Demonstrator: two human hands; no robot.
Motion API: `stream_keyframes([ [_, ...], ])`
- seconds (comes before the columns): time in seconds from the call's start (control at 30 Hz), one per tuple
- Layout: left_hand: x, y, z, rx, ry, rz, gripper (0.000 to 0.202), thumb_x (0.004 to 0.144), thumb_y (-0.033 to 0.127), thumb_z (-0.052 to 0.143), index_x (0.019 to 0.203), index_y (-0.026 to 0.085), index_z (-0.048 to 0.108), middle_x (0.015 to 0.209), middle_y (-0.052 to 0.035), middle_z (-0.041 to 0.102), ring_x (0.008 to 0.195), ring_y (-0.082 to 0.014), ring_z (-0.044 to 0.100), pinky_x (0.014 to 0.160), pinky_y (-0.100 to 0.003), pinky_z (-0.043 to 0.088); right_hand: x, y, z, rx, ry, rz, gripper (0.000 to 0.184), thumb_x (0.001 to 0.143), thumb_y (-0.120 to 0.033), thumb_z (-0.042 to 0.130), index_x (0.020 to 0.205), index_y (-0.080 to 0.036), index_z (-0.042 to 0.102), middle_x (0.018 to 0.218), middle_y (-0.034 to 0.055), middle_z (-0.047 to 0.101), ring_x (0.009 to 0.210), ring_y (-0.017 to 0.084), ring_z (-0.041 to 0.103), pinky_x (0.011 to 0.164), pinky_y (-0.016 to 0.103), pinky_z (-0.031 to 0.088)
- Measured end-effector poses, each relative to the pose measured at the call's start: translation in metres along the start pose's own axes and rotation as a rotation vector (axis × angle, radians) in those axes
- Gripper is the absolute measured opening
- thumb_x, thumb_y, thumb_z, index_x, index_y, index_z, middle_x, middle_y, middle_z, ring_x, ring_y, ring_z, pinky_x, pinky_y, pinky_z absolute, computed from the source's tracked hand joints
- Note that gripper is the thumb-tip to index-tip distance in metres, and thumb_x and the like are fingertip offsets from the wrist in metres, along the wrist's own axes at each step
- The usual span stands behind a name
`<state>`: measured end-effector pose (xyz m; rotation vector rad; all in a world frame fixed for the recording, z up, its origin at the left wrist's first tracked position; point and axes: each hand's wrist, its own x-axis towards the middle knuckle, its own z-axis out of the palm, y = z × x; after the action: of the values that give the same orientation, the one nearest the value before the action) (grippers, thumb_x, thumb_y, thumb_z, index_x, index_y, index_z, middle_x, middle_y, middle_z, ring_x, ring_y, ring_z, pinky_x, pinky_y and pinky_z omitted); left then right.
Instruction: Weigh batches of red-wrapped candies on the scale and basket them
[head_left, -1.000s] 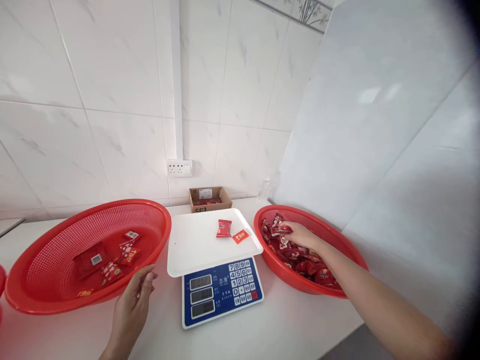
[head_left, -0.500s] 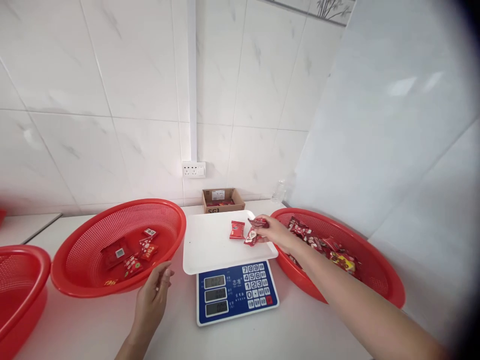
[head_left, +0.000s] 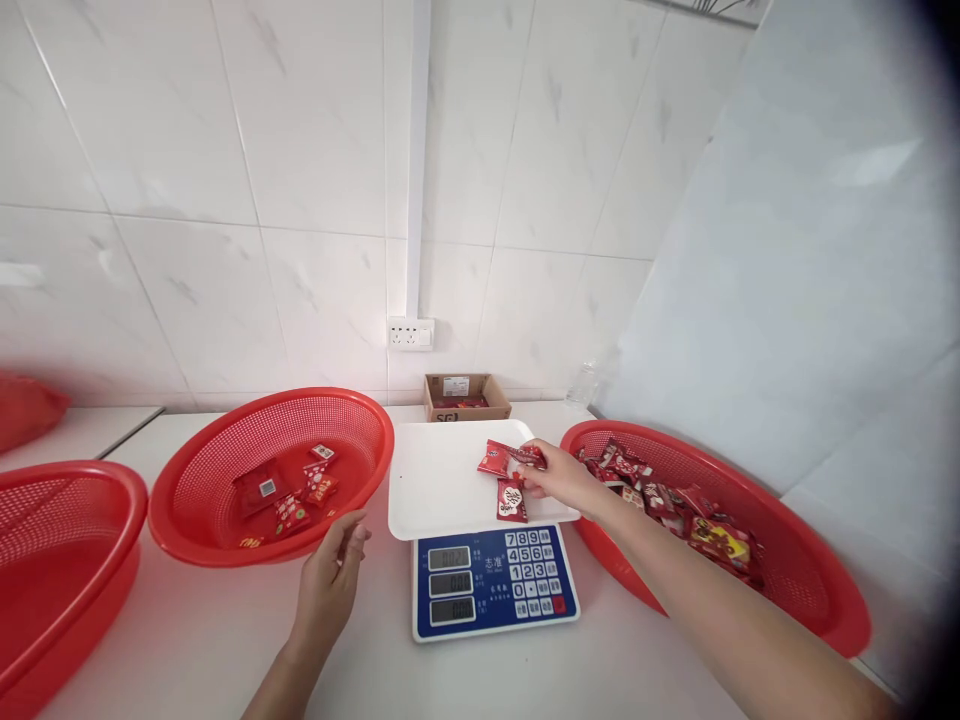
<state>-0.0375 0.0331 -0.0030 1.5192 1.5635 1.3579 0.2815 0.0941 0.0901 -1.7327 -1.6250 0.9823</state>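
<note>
My right hand (head_left: 559, 475) is over the white weighing pan (head_left: 431, 490), its fingers closed on a small red snack packet (head_left: 534, 456). Beside the fingertips, a red packet (head_left: 493, 459) lies on the pan. Just below them is another red packet (head_left: 512, 500) with a pale round label. The pan sits on a blue digital scale (head_left: 495, 585) with a keypad and three displays. My left hand (head_left: 330, 575) hovers by the front rim of the left basket (head_left: 225, 440), fingers loosely bent, thumb slightly apart, nothing visible in it.
Several packets (head_left: 291, 512) lie in the left basket. A red basket (head_left: 817, 600) at the right holds many red packets and a yellow one (head_left: 716, 540). Another red basket (head_left: 71, 480) stands far left. A cardboard box (head_left: 466, 398) is behind the pan, against the tiled wall.
The view has turned left, so everything appears further right. The packet with the pale label now rests on the pan, out of my right hand, which keeps another. My left hand stays near the left basket.
</note>
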Motion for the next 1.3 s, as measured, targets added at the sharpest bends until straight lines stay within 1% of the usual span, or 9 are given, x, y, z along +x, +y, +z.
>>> stream_keyframes([
  [0.23, 0.000, -0.001, 0.000, 0.011, -0.015, -0.001, 0.047, 0.081, 0.058, 0.043, 0.102, 0.019, 0.058, 0.082, -0.0051, 0.066, 0.075, -0.0188, 0.065, 0.067, -0.032, 0.055, -0.001, 0.005, -0.004, -0.525, 0.186, -0.104, 0.018, 0.078, -0.019, 0.052, 0.095, -0.023, 0.057, 0.089, 0.0023, 0.066, 0.081, 0.019, 0.059, 0.065, 0.026, 0.040],
  [0.4, 0.000, -0.002, 0.000, 0.016, -0.012, 0.010, 0.045, 0.081, 0.057, 0.044, 0.102, 0.020, 0.058, 0.081, -0.0046, 0.066, 0.075, -0.0192, 0.065, 0.067, -0.032, 0.055, -0.005, 0.006, -0.010, -0.550, 0.048, -0.121, 0.027, 0.077, -0.012, 0.047, 0.099, -0.023, 0.057, 0.102, 0.0034, 0.062, 0.086, 0.018, 0.057, 0.068, 0.024, 0.039],
  [0.53, 0.001, -0.002, 0.001, 0.006, -0.020, 0.005, 0.045, 0.081, 0.057, 0.044, 0.102, 0.019, 0.058, 0.082, -0.0050, 0.066, 0.078, -0.0192, 0.065, 0.069, -0.032, 0.055, -0.011, 0.002, -0.015, -0.699, 0.045, -0.093, 0.040, 0.072, -0.002, 0.042, 0.103, -0.022, 0.057, 0.107, 0.0064, 0.059, 0.089, 0.020, 0.055, 0.069, 0.026, 0.038],
  [0.67, 0.000, -0.002, 0.000, 0.010, -0.013, 0.014, 0.045, 0.081, 0.057, 0.044, 0.101, 0.019, 0.059, 0.081, -0.0049, 0.067, 0.077, -0.0198, 0.066, 0.068, -0.033, 0.055, -0.014, 0.000, -0.020, -0.680, -0.035, -0.087, 0.045, 0.066, 0.003, 0.041, 0.094, -0.025, 0.064, 0.106, 0.0033, 0.061, 0.087, 0.019, 0.056, 0.069, 0.025, 0.038],
  [0.8, 0.000, -0.001, 0.000, 0.011, -0.013, 0.009, 0.045, 0.080, 0.057, 0.044, 0.101, 0.020, 0.059, 0.081, -0.0050, 0.067, 0.076, -0.0198, 0.066, 0.067, -0.032, 0.055, -0.014, 0.003, -0.019, -0.614, -0.027, -0.042, 0.044, 0.066, 0.002, 0.042, 0.090, -0.026, 0.066, 0.103, 0.0018, 0.064, 0.085, 0.018, 0.058, 0.068, 0.024, 0.039],
  [1.0, 0.000, -0.002, 0.000, 0.016, -0.021, 0.010, 0.043, 0.081, 0.055, 0.045, 0.101, 0.020, 0.059, 0.082, -0.0052, 0.067, 0.078, -0.0196, 0.065, 0.068, -0.033, 0.055, -0.013, 0.001, -0.007, -0.490, -0.049, -0.096, 0.040, 0.074, -0.004, 0.041, 0.102, -0.025, 0.061, 0.099, 0.0012, 0.066, 0.076, 0.015, 0.060, 0.065, 0.023, 0.041],
  [1.13, 0.000, 0.001, 0.000, 0.021, -0.013, 0.014, 0.044, 0.081, 0.056, 0.044, 0.100, 0.020, 0.059, 0.080, -0.0049, 0.067, 0.075, -0.0194, 0.065, 0.068, -0.033, 0.054, -0.007, 0.001, -0.006, -0.478, 0.086, -0.083, 0.028, 0.079, -0.012, 0.044, 0.102, -0.023, 0.056, 0.097, 0.0028, 0.067, 0.082, 0.016, 0.061, 0.069, 0.025, 0.043],
  [1.23, 0.000, 0.001, 0.000, 0.021, -0.004, 0.019, 0.045, 0.080, 0.057, 0.044, 0.099, 0.019, 0.059, 0.079, -0.0047, 0.067, 0.073, -0.0191, 0.065, 0.066, -0.032, 0.054, 0.001, 0.005, -0.009, -0.520, 0.210, -0.039, 0.027, 0.084, -0.018, 0.042, 0.107, -0.021, 0.055, 0.111, 0.0065, 0.064, 0.100, 0.021, 0.058, 0.081, 0.030, 0.043],
  [1.3, 0.000, 0.001, 0.000, 0.019, -0.005, 0.018, 0.044, 0.080, 0.056, 0.044, 0.099, 0.020, 0.060, 0.079, -0.0047, 0.067, 0.074, -0.0189, 0.065, 0.067, -0.032, 0.054, 0.004, 0.008, -0.007, -0.517, 0.209, -0.077, 0.034, 0.087, -0.027, 0.042, 0.120, -0.021, 0.052, 0.125, 0.0081, 0.057, 0.112, 0.023, 0.053, 0.091, 0.034, 0.041],
])
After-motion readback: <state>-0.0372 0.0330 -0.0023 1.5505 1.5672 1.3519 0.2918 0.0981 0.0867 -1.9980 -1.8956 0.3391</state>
